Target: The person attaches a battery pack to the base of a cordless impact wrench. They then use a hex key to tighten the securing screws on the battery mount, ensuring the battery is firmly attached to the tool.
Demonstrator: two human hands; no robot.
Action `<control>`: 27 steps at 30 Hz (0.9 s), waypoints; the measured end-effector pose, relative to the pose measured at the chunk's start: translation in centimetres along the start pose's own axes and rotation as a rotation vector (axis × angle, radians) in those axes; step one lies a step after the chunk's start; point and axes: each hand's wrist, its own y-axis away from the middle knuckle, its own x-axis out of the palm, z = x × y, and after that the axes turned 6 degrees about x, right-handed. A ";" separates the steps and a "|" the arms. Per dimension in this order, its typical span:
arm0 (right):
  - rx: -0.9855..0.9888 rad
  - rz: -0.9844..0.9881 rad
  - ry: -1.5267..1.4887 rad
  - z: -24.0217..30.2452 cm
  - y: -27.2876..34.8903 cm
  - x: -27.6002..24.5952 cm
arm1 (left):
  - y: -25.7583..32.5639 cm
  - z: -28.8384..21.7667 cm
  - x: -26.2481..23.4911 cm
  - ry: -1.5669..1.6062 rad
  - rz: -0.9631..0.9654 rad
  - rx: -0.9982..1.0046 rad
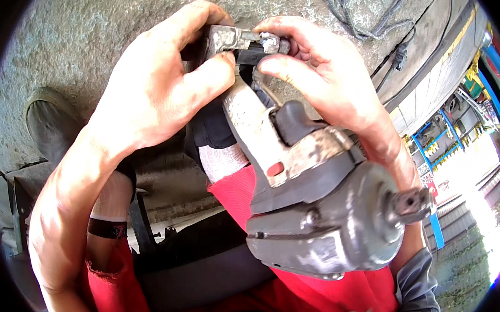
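Note:
A grey and black cordless impact wrench [319, 232] lies across my lap, worn and dirty. Its square drive points right, and its handle base is up between my hands. My left hand [153, 93] is closed round the left side of the base [224, 39], thumb pressed on its near face. From the other side, my right hand [331, 72] pinches the base's right end, at a small black piece [250, 56]. The base looks open there, with rough inner parts showing. The fingertips behind the base are hidden. A dark trigger [297, 121] sits midway along the handle.
A dark cable [369, 32] loops over the rough concrete floor [97, 39] at the upper right. Blue racks [448, 125] with tools stand at the far right. My shoe [50, 120] rests on the floor at left. Red trousers [341, 294] cover my legs below the wrench.

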 end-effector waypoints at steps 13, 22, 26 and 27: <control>-0.175 -0.084 0.156 0.4 -0.3 0.0 | -1.0 -1.3 -1.7 0.037 0.114 -0.159; -0.241 -0.082 0.149 0.4 -0.4 -0.1 | -0.7 -1.9 -1.7 -0.018 0.144 -0.177; -0.236 -0.063 0.155 0.8 -0.5 -0.2 | -0.7 -2.4 -1.9 -0.056 0.152 -0.103; -0.229 -0.051 0.149 1.0 -0.3 -0.2 | -0.6 -2.5 -2.1 -0.083 0.204 -0.119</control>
